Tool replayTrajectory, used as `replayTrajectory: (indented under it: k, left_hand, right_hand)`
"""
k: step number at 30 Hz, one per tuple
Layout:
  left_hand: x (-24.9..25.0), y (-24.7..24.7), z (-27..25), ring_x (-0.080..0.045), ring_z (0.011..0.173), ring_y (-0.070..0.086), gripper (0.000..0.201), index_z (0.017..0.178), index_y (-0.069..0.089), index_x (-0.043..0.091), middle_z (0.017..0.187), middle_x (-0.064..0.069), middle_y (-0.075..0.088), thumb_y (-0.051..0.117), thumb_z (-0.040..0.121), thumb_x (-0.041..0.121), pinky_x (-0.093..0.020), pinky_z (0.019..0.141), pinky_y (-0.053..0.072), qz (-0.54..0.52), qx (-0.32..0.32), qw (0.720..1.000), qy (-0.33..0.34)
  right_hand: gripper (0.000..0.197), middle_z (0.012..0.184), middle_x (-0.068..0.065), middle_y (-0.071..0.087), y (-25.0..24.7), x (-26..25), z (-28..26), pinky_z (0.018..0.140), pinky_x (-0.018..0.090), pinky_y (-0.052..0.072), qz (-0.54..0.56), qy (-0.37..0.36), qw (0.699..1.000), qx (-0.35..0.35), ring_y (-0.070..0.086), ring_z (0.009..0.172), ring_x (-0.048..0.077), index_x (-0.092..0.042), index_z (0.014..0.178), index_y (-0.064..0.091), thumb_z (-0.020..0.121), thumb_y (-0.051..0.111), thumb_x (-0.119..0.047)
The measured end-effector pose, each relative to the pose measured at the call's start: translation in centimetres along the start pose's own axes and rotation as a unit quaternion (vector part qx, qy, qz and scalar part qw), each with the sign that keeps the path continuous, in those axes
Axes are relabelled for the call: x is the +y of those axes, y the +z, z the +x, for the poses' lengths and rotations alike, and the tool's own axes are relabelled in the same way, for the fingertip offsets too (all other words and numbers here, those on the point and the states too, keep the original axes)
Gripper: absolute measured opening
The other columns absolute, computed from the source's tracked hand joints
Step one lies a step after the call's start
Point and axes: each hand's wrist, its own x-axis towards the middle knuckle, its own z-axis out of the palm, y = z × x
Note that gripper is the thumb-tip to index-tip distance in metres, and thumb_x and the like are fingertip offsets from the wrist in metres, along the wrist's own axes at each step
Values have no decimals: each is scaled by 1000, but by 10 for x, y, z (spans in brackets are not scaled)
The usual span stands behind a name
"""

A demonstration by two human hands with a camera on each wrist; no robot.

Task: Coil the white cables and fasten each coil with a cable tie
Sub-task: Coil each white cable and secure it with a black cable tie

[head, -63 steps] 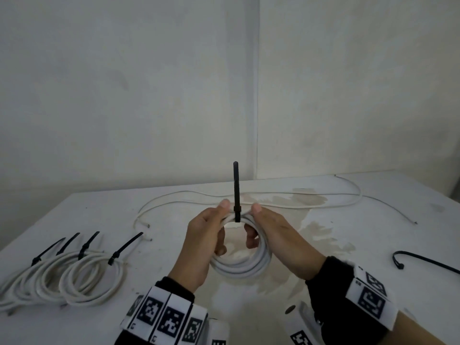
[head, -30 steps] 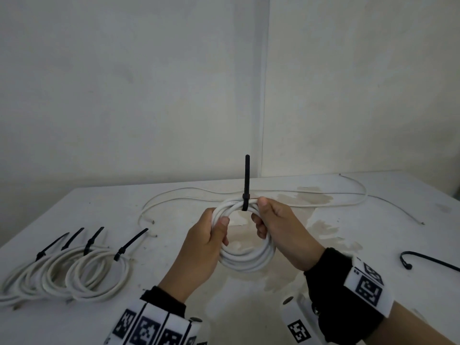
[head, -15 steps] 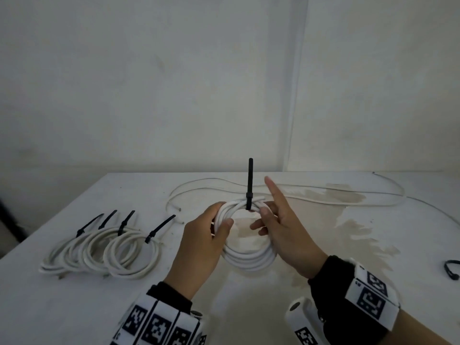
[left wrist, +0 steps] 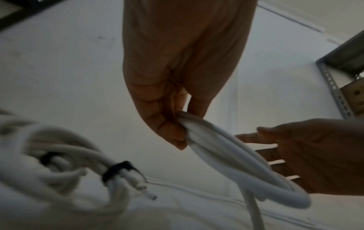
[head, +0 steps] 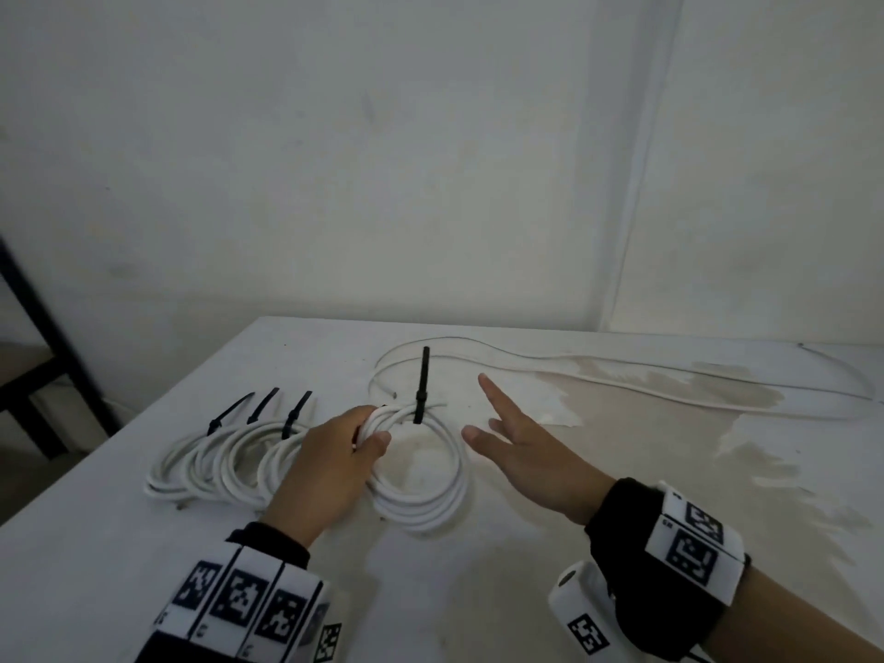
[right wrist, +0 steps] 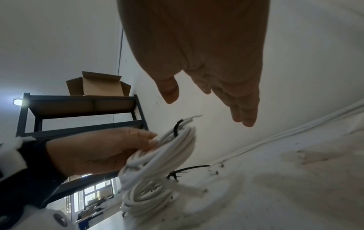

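Our right hand [head: 531,459] had let go, its fingers [head: 492,392] now spread. Our left hand [head: 330,466] alone pinched the round coil of white cable [head: 421,490], its black plastic cable tie [head: 422,387] cinched, beside the finished white tied coils [head: 215,459] on the white counter [head: 478,590]; fastening looked complete.

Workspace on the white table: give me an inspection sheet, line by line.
Surface: white table, stained patch at right.
Job's things: fresh coil fastened with a black cable tie, tail upright; tied coils at left.
Clutter: nothing seen.
Hands: left hand grips the fresh coil's left side; right hand open, clear of it.
Cables: one uncoiled white cable lies along the far edge.
Surroundings: bare wall; dark shelving with a cardboard box on top.
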Motion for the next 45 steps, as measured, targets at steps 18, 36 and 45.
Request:
replayTrajectory:
  k: [18,36,45]
  left_hand:
    - [-44,-25,15,-20,77,56,20,95,54,12,89,-7,62,67,82,19,-26,66,38,105,-4,983,-149]
    - [36,13,68,-22,81,64,21,104,58,16,90,1,67,58,88,29,-30,79,49,111,43,991,-56]
    - [22,14,148,-28,109,55,30,116,54,6,120,-11,58,49,92,24,-27,81,40,252,-14,960,-119]
  right_hand:
    - [54,150,-4,29,-32,16,24,92,22,28,-21,101,994,41,37,132,14,-27,141,31,92,51,-38]
    - [54,147,8,30,-89,47,65,100,28,30,-217,141,963,70,37,130,23,-15,137,36,91,54,-36]
    - [55,151,5,22,-102,59,117,112,35,25,-340,146,928,39,25,138,26,-16,141,29,94,47,-37]
